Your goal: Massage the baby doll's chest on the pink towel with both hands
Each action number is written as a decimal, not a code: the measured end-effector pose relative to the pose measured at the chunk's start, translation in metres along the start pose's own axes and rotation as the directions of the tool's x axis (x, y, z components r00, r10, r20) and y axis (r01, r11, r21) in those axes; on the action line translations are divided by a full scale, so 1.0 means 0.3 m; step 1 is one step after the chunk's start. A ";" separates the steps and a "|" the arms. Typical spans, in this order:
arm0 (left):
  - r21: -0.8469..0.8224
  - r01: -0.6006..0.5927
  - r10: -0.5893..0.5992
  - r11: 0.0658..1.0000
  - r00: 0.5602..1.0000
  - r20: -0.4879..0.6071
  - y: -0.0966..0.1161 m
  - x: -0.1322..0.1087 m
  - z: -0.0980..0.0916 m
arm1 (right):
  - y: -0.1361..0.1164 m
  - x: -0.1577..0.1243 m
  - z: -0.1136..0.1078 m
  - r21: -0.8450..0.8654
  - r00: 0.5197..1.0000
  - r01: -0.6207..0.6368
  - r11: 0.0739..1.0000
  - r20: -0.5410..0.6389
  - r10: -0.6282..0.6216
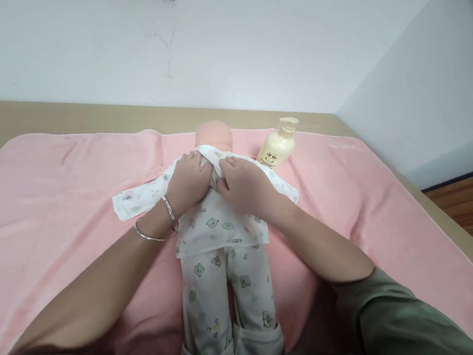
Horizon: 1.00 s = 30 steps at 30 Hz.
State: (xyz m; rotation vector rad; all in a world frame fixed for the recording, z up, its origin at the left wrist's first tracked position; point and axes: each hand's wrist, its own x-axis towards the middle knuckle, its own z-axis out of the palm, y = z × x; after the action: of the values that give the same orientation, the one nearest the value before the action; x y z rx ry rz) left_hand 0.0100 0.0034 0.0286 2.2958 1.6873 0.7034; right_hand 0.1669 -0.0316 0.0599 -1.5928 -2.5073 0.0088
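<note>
The left hand (189,181) and right hand (243,185) grip the white bear-print cloth shirt (218,223), holding it shut over the bald pink doll (213,135).

The pink towel (54,177) lies bare and wide to the left of the doll (219,223) — a hand passes there freely. On the right, the lotion bottle (278,143) sits just beside the doll's shoulder — it narrows that way.

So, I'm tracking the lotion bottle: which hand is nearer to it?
Right. The right hand rests on the doll, just left of the lotion bottle; the left hand lies farther left.
</note>
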 end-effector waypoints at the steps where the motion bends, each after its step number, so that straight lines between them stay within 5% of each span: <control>1: 0.008 0.028 -0.028 1.000 1.000 -0.014 -0.009 0.004 0.007 | -0.005 -0.003 -0.008 0.024 1.000 -0.009 1.000 0.011 0.009; 7: 0.153 -0.122 0.130 0.981 0.990 -0.046 0.055 -0.065 0.013 | 0.057 0.070 0.030 0.150 0.968 -0.252 0.956 0.044 0.248; 11: 0.026 -0.097 0.099 0.995 0.994 -0.048 0.090 -0.076 -0.020 | 0.080 0.086 0.072 0.138 0.977 -0.212 0.967 0.008 0.213; 15: -0.135 0.051 -0.056 0.990 0.998 -0.033 0.043 -0.025 -0.030 | 0.013 0.018 0.071 0.051 0.988 -0.152 0.987 -0.029 0.154; 18: -0.093 0.088 -0.090 0.992 0.996 -0.017 -0.003 0.006 -0.014 | -0.050 -0.036 0.055 -0.023 0.993 -0.092 0.995 -0.080 0.090; 24: 0.289 -0.217 0.221 0.932 0.975 0.019 0.003 -0.042 0.010 | -0.002 0.025 0.043 0.099 0.992 -0.122 0.988 -0.027 0.125; 30: 0.128 -0.227 0.222 0.965 0.974 0.050 0.076 -0.075 -0.021 | 0.089 0.092 0.076 0.137 0.988 -0.153 0.979 -0.003 0.155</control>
State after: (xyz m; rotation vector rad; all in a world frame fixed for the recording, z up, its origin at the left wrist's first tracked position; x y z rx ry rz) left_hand 0.0208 -0.0258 0.0384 2.6057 1.5155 0.6036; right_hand 0.1760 0.0065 0.0389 -1.7192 -2.3118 0.1855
